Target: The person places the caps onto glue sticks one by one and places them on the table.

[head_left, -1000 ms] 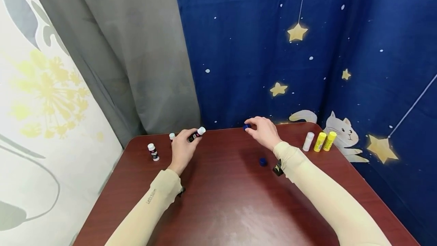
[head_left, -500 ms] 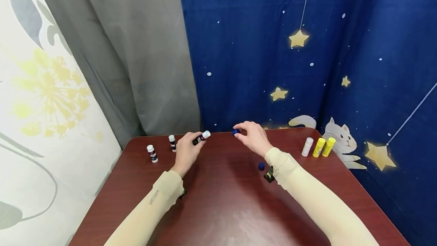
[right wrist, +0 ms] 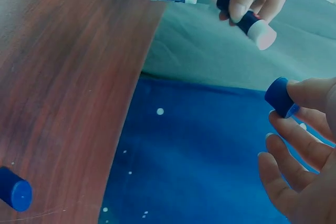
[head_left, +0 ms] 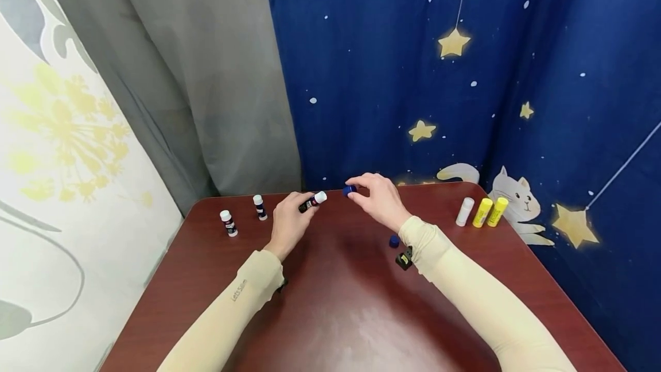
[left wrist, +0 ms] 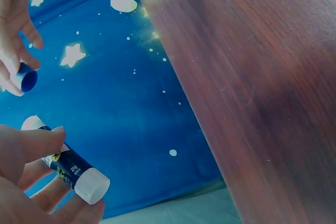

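Observation:
My left hand point(head_left: 290, 220) grips a dark-labelled glue stick point(head_left: 311, 202) above the far part of the table, its white end pointing right. In the left wrist view the thumb and fingers wrap round the glue stick point(left wrist: 71, 163), with both white ends showing. Between thumb and index finger, my right hand point(head_left: 379, 200) pinches a small blue cap point(head_left: 349, 190). A gap separates this cap from the glue stick's white end. Seen from the right wrist, the pinched cap point(right wrist: 281, 97) is tilted and the other fingers are spread. A second blue cap point(head_left: 394, 241) stands on the table below the right hand.
Two dark-labelled glue sticks point(head_left: 228, 223) point(head_left: 260, 207) stand upright at the table's far left. At the far right are a white tube point(head_left: 465, 212) and two yellow glue sticks point(head_left: 482, 213) point(head_left: 497, 212). Curtains point(head_left: 361, 85) hang behind the reddish-brown table point(head_left: 335, 297).
The right hand has moved left with the blue cap, closer to the glue stick. My left hand has shifted slightly right, still gripping the glue stick. The camera view has tilted a little.

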`<action>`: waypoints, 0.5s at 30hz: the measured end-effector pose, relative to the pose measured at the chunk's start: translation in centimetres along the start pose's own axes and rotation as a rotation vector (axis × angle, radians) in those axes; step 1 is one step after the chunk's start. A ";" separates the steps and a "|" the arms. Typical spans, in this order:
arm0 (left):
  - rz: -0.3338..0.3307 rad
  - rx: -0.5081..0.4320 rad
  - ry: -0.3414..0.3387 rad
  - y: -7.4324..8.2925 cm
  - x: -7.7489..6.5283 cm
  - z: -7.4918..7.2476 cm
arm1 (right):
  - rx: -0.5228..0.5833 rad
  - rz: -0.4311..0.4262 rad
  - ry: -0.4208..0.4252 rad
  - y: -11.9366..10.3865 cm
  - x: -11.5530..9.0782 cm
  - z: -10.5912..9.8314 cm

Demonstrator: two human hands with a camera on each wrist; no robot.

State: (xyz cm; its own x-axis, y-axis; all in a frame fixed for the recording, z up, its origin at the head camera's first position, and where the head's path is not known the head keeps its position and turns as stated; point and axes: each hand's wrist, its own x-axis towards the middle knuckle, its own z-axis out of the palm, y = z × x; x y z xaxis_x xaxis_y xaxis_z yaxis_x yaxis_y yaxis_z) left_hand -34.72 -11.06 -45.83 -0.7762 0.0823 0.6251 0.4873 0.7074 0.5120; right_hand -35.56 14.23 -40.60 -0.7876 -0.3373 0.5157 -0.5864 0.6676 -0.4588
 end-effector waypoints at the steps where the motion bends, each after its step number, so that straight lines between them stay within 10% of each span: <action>1: 0.003 0.004 0.001 0.1 0.1 -0.1 | -0.001 -0.006 0.001 -0.2 0.1 -0.1; 15: 0.025 0.013 -0.001 0.2 0.3 -0.2 | 0.044 -0.028 0.005 -0.9 0.7 0.2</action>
State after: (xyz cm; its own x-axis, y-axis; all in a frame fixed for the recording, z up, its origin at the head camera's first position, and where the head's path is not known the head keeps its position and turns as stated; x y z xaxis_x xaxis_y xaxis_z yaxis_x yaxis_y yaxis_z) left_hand -34.81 -11.03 -45.46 -0.7645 0.1005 0.6367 0.5011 0.7139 0.4890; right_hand -35.58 13.29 -39.97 -0.7696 -0.3521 0.5327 -0.6164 0.6277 -0.4755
